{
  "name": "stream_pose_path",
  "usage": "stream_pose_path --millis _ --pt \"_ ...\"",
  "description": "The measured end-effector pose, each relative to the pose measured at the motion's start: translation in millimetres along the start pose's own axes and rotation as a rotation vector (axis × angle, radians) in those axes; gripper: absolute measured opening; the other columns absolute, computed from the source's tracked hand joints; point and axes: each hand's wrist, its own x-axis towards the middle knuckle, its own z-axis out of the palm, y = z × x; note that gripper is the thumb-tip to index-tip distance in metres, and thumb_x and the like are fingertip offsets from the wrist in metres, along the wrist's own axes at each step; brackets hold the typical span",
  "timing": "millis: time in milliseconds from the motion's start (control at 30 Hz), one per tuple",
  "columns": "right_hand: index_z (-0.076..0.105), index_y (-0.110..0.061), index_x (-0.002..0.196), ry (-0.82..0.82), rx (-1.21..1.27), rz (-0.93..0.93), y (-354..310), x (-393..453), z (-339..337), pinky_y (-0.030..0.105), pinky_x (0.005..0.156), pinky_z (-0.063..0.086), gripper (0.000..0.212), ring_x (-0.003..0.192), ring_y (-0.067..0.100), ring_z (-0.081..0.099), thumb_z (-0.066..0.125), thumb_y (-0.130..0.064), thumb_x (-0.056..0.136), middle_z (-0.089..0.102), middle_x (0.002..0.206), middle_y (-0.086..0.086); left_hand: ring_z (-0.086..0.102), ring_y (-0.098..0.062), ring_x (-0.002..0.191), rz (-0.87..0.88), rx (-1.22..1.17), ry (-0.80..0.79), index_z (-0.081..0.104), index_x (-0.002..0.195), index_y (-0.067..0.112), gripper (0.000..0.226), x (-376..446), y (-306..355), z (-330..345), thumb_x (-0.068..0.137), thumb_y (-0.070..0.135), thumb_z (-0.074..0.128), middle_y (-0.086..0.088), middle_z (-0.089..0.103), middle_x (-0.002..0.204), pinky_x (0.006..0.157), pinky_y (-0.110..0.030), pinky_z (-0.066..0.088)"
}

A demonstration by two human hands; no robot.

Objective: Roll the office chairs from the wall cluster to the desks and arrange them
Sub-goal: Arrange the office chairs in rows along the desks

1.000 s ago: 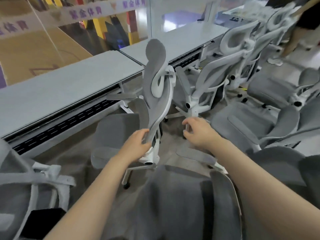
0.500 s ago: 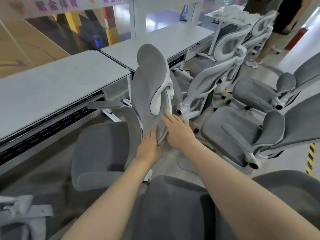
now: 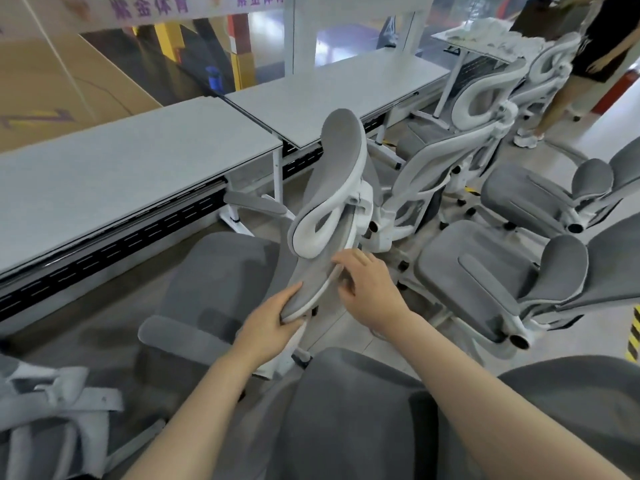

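The long desk (image 3: 114, 174) runs along the left, with a second desk (image 3: 332, 95) butted to its far end. In front of the near desk stands the chair (image 3: 221, 282) being moved, its seat turned toward the desk edge and its backrest (image 3: 325, 216) leaning toward the person. The left hand (image 3: 266, 327) is clamped on the lower edge of that backrest, thumb on top. A second ago the right hand (image 3: 370, 289) was off the chair, hanging apart in the air; now it lies against the back's right rim, fingers loosely curled, so both hands are close together on the same part. The chair has also swung more side-on and sits nearer the desk. To the right, more chairs (image 3: 485, 278) wait in a cluster. I judge this one is nearly placed, needing only a final push and turn
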Motion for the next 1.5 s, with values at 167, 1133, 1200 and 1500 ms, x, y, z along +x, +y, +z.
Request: stream_pose_path --millis 167,1133,1200,1500 --pt "0.03 -0.012 0.144 0.143 0.299 0.372 8 24 -20 0.031 0.108 0.031 0.065 0.135 0.019 0.033 0.062 -0.029 0.09 0.035 0.147 0.005 0.053 0.004 0.115 -0.094 -0.124 0.033 0.049 0.128 0.052 0.06 -37 -26 -28 0.084 0.016 0.069 0.026 0.055 0.13 0.086 -0.011 0.04" --pt "0.047 -0.01 0.114 0.058 0.296 0.308 -8 41 0 0.035 0.074 0.045 0.051 0.093 0.02 0.054 0.054 -0.055 0.09 0.051 0.102 -0.001 0.056 -0.021 0.102 -0.296 -0.381 0.569 0.053 0.091 0.029 0.053 -64 -44 -28 0.056 0.067 0.065 -0.002 0.053 0.108 0.092 -0.043 0.048" --pt "0.047 -0.01 0.115 0.06 0.286 0.318 -7 42 -1 0.033 0.074 0.043 0.05 0.092 0.019 0.053 0.054 -0.054 0.091 0.049 0.098 -0.005 0.055 -0.019 0.1 -0.292 -0.39 0.568 0.053 0.091 0.027 0.052 -62 -42 -27 0.057 0.064 0.067 0.0 0.052 0.108 0.089 -0.038 0.048" --pt "0.042 -0.015 0.103 0.051 0.257 0.368 0 49 -9 0.024 0.053 0.035 0.044 0.072 0.008 0.053 0.054 -0.055 0.091 0.055 0.084 -0.001 0.052 -0.011 0.1 -0.266 -0.408 0.522 0.052 0.094 0.026 0.044 -46 -34 -26 0.067 0.053 0.076 0.003 0.048 0.108 0.074 -0.02 0.039"
